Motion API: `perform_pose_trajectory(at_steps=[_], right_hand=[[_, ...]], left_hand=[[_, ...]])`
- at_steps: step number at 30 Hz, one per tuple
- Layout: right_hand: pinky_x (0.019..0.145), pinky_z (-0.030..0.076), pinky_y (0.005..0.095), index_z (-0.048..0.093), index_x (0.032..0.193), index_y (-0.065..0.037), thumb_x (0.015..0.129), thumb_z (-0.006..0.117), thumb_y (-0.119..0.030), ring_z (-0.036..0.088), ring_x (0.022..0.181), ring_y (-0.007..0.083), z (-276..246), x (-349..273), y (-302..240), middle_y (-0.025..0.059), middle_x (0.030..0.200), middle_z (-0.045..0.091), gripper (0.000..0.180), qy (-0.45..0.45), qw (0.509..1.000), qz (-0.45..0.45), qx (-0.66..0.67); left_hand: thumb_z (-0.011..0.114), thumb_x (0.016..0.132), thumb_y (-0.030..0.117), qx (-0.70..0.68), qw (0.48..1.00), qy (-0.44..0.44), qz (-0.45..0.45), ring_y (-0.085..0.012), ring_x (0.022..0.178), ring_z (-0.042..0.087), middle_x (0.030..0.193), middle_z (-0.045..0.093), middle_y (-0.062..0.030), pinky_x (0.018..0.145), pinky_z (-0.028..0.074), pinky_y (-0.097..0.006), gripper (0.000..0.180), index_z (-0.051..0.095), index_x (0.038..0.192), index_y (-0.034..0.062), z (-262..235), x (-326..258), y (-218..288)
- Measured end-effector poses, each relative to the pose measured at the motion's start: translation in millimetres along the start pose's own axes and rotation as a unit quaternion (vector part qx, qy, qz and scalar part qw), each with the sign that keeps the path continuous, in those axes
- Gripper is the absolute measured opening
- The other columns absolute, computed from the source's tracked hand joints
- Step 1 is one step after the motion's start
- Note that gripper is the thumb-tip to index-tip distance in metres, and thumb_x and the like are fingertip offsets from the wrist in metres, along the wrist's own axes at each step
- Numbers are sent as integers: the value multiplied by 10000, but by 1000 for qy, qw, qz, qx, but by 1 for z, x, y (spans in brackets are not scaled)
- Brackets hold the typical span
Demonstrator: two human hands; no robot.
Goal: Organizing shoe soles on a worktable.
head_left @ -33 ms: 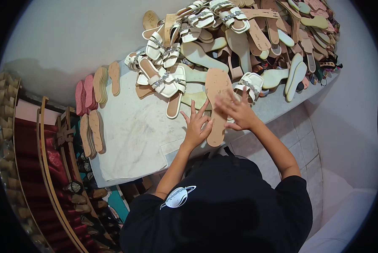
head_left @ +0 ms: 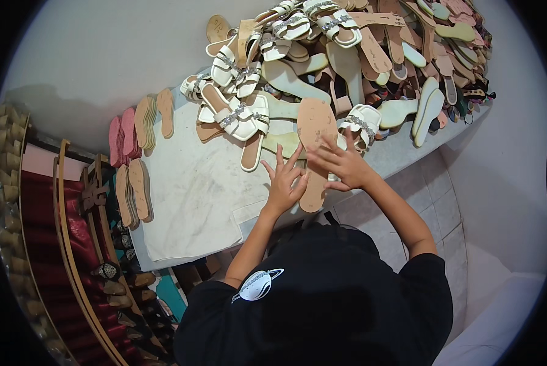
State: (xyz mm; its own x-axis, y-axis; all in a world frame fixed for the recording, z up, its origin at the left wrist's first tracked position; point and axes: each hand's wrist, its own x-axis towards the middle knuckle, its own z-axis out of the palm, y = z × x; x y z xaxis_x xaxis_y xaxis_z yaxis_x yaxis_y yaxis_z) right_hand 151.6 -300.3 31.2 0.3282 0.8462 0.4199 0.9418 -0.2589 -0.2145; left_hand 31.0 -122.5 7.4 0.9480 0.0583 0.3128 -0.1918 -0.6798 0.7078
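A tan shoe sole [head_left: 318, 117] stands out lengthwise before me, its lower end reaching past the table's near edge. My left hand [head_left: 284, 183] pinches the sole's left edge near the middle, while its other fingers fan outward. Over the sole's right side lies my right hand [head_left: 345, 166], fingers spread and fingertips on or just above the surface. A white sandal with a jewelled strap [head_left: 362, 125] sits just beyond my right hand. Left of the sole are more white sandals [head_left: 240, 125], and a pale green sole [head_left: 279, 145] lies partly behind it.
A large heap of soles and sandals [head_left: 377, 55] covers the table's far right. Stacked pink soles [head_left: 122, 137] and tan soles [head_left: 140, 189] line the left end of the white-topped table [head_left: 188, 207]. A wooden rack with shoe forms [head_left: 118, 293] stands at the left.
My right hand's fingers have shifted slightly down along the sole and appear sharper. My left hand and the sole look unmoved.
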Motion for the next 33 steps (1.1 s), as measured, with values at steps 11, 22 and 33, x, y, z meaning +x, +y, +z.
perform_pose_trajectory(at_steps=[11, 22, 33], right_hand=[[1014, -92, 578, 323, 1362, -231, 836, 325, -558, 234, 1320, 262, -14, 33, 52, 27, 1433, 255, 619, -114, 985, -124, -47], [1008, -81, 597, 292, 1366, -128, 853, 277, -564, 156, 1324, 353, 6, 72, 19, 92, 1432, 237, 674, -56, 986, -138, -73], [957, 9, 667, 255, 1380, -128, 890, 382, -431, 91, 1323, 401, 70, 131, -25, 141, 1450, 148, 590, 36, 992, 119, 0]], left_hand=[[517, 815, 265, 2, 999, 3, 43, -401, 1337, 11, 1391, 347, -70, 888, -205, -649, 217, 584, 711, 86, 5, -15, 3], [527, 799, 267, 7, 999, 40, -10, -415, 1331, 31, 1380, 368, -49, 889, -190, -662, 215, 568, 689, 87, -14, -26, -13], [539, 798, 267, 23, 991, 101, -81, -416, 1330, 37, 1378, 370, -35, 892, -189, -661, 203, 558, 700, 90, -82, -70, -51]])
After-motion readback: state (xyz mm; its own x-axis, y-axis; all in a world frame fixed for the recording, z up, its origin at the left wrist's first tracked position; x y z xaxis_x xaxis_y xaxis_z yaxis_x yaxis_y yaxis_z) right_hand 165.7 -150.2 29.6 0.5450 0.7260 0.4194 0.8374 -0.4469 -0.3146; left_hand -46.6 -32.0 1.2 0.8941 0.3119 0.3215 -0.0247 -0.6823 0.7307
